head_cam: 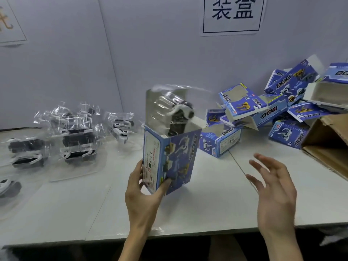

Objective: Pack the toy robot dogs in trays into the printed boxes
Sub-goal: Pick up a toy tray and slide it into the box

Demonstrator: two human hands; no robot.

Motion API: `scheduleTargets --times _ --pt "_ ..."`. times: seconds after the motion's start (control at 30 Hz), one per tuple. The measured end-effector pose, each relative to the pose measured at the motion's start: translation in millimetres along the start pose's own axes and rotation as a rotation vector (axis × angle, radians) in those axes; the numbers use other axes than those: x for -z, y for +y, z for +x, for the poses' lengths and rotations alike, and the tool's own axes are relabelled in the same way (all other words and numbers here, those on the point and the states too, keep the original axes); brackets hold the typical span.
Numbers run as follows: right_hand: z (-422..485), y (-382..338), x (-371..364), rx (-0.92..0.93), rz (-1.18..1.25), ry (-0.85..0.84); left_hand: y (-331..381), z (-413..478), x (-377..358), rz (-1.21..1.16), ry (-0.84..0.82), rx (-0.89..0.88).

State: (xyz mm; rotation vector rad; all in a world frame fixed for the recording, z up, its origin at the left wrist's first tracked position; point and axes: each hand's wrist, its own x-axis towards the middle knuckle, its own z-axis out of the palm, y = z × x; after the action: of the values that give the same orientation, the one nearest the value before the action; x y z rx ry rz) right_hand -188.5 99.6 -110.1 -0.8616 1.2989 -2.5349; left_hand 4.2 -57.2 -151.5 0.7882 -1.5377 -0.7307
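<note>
At left, clear trays (75,136) of toy robot dogs are lying on the white counter (207,204), too overlapped to count. At centre the left hand (143,193) is gripping one upright printed box (169,159), fingers curled round its lower corner, one trayed dog (175,110) sticking from its open top. A wall sign (232,10) above is showing "装盒". Roughly ten "DOG" boxes (282,110) are lying heaped at right, the right hand (273,185) hovering below them, fingers spread, holding nothing.

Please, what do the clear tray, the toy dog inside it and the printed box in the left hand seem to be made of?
Toy dog: probably hard plastic, smooth white and black, though blurred.
Clear tray: thin glossy plastic; bright glints, and the dog shows through it.
Printed box in the left hand: thin cardboard, blue print outside, plain pale inside at the open top.
</note>
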Motion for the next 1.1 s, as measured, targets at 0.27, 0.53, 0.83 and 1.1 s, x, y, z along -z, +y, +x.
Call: scheduleTargets --times 0.27,0.53,0.83,1.1 --pt "0.4 2.5 -0.6 -0.041 -0.073 0.029 -3.7 7.8 -3.1 0.099 -0.337 0.257" --pt "39.8 -59.0 -63.7 0.183 -0.187 -0.327 -7.6 8.4 0.1 0.074 -0.463 0.251" --pt "105.5 -62.4 -177.5 0.078 -1.134 -1.347 -6.8 9.0 3.8 0.002 -0.587 0.260" --pt "104.0 -18.7 -152.5 -0.007 -1.028 -1.457 -4.6 8.3 3.7 0.021 -0.570 0.195"
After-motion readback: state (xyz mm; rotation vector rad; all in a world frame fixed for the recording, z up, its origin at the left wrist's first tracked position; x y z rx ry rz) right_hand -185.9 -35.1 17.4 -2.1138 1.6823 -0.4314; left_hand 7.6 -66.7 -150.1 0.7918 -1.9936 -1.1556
